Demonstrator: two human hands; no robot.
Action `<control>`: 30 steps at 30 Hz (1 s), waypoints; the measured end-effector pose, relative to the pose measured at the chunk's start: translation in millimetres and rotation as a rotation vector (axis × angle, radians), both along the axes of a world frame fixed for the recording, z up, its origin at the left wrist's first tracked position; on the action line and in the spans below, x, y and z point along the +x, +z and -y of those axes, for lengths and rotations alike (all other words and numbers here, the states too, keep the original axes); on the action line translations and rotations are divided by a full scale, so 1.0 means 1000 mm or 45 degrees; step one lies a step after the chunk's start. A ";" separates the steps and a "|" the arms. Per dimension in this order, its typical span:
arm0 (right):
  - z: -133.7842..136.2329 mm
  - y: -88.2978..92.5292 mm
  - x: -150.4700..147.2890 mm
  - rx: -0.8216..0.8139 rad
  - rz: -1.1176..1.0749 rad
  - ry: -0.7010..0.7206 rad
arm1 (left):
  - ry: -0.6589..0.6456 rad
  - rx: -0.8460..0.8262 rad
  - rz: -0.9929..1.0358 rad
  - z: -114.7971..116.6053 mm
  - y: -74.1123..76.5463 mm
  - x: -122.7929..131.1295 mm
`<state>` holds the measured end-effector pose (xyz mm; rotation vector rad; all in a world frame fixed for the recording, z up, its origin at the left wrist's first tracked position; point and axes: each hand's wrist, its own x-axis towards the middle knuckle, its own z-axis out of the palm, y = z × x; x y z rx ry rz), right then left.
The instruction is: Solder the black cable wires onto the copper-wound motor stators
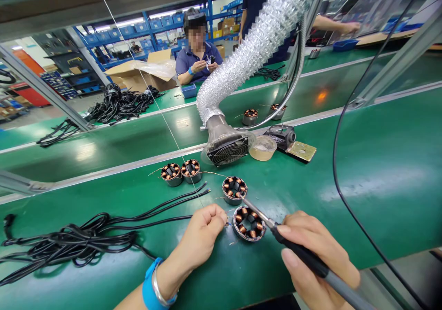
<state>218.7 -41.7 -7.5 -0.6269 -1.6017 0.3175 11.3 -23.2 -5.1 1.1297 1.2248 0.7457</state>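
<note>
My right hand [316, 250] grips a soldering iron [302, 252] by its black handle. The metal shaft slants up and left, over the near motor stator [249, 224]. Its tip is at the stator [235, 190] behind, by the copper coils; contact is unclear. Left of the near stator, my left hand [203, 231] is closed in a pinch on the end of a black power cable [169, 221], with thin wire ends poking out by the stator's rim. A thin solder wire [152, 85] hangs down from above to this hand. Its end is hidden.
Two stators [181, 172] stand farther back left. Coiled black cables [83, 238] lie at left. A fume extractor [228, 142] hangs behind, beside a tape roll [263, 148] and an iron stand [283, 137]. A black cord [340, 190] crosses at right. A co-worker [198, 56] sits across the conveyor.
</note>
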 end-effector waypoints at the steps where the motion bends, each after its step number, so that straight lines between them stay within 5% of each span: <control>1: -0.001 0.000 0.000 0.012 -0.004 -0.016 | -0.001 0.000 0.002 0.000 0.000 0.000; 11: -0.010 -0.019 -0.005 -0.154 -0.010 -0.080 | -0.018 -0.002 0.011 -0.001 0.001 0.000; 19: -0.034 0.002 -0.021 -0.138 0.380 0.148 | -0.157 0.026 0.075 0.003 0.001 -0.003; 30: -0.041 0.001 -0.029 -0.015 0.466 0.286 | -0.295 0.309 -0.330 0.013 0.009 -0.011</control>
